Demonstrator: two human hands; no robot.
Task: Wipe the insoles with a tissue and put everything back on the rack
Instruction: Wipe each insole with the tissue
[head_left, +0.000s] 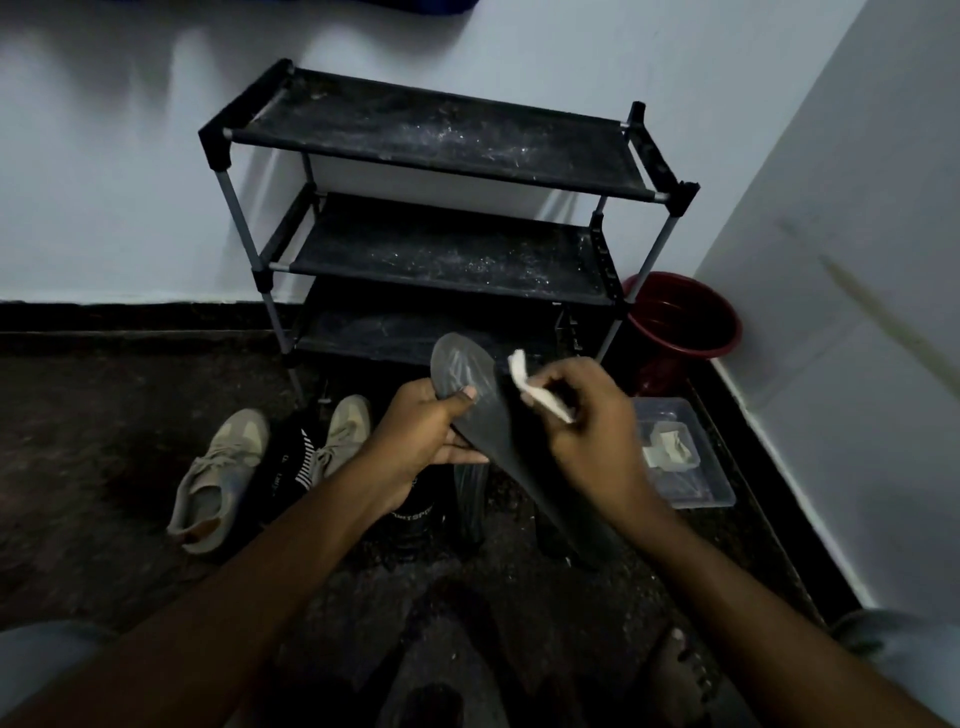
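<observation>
The left hand (415, 431), right hand (587, 415) and forearms (249, 597) are bare; pale grey cloth (904, 660) covers the knees.

the dark speckled floor (104, 441) in front of me carries the black rack (441, 135), set against the wall, its three shelves dusty. before it lie two beige sneakers (218, 478) with a black shoe (285, 467) between them; to my right sit a clear plastic box (691, 467) and a red bucket (680, 317) just beside the rack.

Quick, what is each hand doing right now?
Left hand: grips the dark insole, thumb on top.
Right hand: pinches a white tissue beside the insole.
</observation>
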